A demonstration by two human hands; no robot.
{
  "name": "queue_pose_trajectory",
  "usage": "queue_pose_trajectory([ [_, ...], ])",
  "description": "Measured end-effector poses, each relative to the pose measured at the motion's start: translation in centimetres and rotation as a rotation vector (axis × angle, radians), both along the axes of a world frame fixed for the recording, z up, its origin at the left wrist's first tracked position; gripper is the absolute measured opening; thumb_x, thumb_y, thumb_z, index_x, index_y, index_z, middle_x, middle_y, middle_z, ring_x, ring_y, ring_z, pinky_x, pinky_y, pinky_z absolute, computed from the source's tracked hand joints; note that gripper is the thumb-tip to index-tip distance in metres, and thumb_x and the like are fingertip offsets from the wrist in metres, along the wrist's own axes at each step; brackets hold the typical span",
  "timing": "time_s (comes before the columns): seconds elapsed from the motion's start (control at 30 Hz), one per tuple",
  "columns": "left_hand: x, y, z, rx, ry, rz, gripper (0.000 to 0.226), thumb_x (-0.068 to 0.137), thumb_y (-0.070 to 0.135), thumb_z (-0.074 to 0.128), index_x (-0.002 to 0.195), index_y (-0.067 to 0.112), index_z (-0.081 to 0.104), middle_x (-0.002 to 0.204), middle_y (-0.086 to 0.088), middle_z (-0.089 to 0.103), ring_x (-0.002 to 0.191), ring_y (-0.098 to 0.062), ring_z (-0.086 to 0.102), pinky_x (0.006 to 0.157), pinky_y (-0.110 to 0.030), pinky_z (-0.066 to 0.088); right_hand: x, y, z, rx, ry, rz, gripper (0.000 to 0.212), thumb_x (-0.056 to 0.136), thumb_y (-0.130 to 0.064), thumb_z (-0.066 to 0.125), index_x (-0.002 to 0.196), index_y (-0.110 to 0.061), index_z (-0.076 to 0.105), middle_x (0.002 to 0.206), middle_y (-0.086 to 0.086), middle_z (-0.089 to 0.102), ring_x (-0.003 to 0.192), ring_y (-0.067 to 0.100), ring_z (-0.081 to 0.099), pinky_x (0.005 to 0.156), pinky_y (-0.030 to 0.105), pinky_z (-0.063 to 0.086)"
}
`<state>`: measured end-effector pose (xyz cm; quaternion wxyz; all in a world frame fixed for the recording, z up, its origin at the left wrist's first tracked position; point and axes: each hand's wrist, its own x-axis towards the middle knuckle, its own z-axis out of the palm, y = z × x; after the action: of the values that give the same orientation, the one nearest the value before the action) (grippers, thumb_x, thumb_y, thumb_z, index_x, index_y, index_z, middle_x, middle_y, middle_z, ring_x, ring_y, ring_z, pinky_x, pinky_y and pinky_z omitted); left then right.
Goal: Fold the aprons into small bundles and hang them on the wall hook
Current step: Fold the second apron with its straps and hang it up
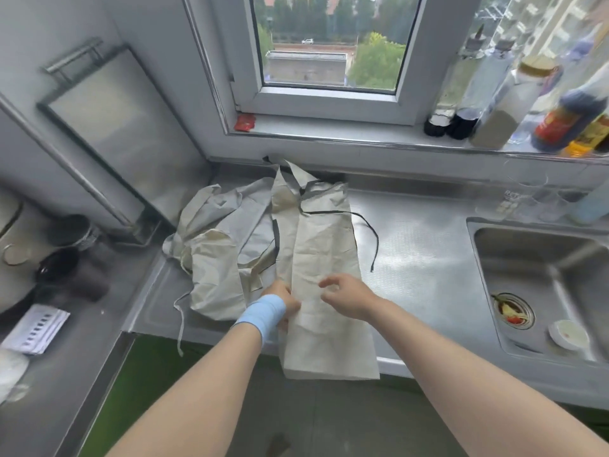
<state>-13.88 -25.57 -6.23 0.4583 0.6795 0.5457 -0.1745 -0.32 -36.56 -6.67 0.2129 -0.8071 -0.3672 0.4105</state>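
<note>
Tension should be held on the apron (324, 245) by the pinching left hand (284, 300) while the right hand (346, 296) (fingers loosely spread, nothing held) is pressed flat for creasing.

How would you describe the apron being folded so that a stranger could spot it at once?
Start at the steel counter below the window, left of the sink. The folded apron is the long flat strip hanging over the front edge, black-tied, unlike the crumpled apron beside it.

I note one beige apron (324, 258) folded lengthwise, flat, left of the sink (534, 258); second apron (214, 258) crumpled farther left.
</note>
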Motion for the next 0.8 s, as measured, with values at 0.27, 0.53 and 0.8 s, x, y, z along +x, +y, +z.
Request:
queue_pose_trajectory([
  [0.27, 2.2, 5.3, 1.0, 0.194, 0.106, -0.397, 0.022, 0.087, 0.018, 0.051, 0.096, 0.005, 0.066, 0.096, -0.010, 0.070, 0.072, -0.027, 0.067, 0.076, -0.034, 0.058, 1.9, 3.0, -1.1, -0.181, -0.162, 0.079, 0.040, 0.091, -0.022, 0.050, 0.130, -0.022, 0.061, 0.134, 0.000, 0.061, 0.121, 0.018, 0.058, 0.102, 0.028, 0.044],
  [0.53, 10.2, 9.0, 1.4, 0.397, -0.147, -0.453, 0.030, 0.089, 0.031, 0.050, 0.117, 0.031, 0.061, 0.122, 0.004, 0.064, 0.108, -0.021, 0.061, 0.092, -0.032, 0.049, 9.9, 7.4, 0.8, -0.073, -0.417, -0.120, 0.044, 0.091, -0.022, 0.042, 0.133, -0.031, 0.053, 0.119, -0.003, 0.066, 0.107, 0.024, 0.060, 0.083, 0.036, 0.052],
  [0.8, 16.8, 12.0, -2.7, 0.424, -0.166, -0.608, 0.063, 0.092, 0.021, 0.050, 0.149, 0.032, 0.025, 0.152, 0.008, 0.032, 0.127, -0.025, 0.049, 0.103, -0.040, 0.042, 15.6, 12.5, -3.6, -0.184, -0.363, -0.032, 0.065, 0.095, -0.026, 0.045, 0.151, -0.038, 0.014, 0.101, 0.003, 0.063, 0.087, 0.026, 0.058, 0.064, 0.032, 0.041],
])
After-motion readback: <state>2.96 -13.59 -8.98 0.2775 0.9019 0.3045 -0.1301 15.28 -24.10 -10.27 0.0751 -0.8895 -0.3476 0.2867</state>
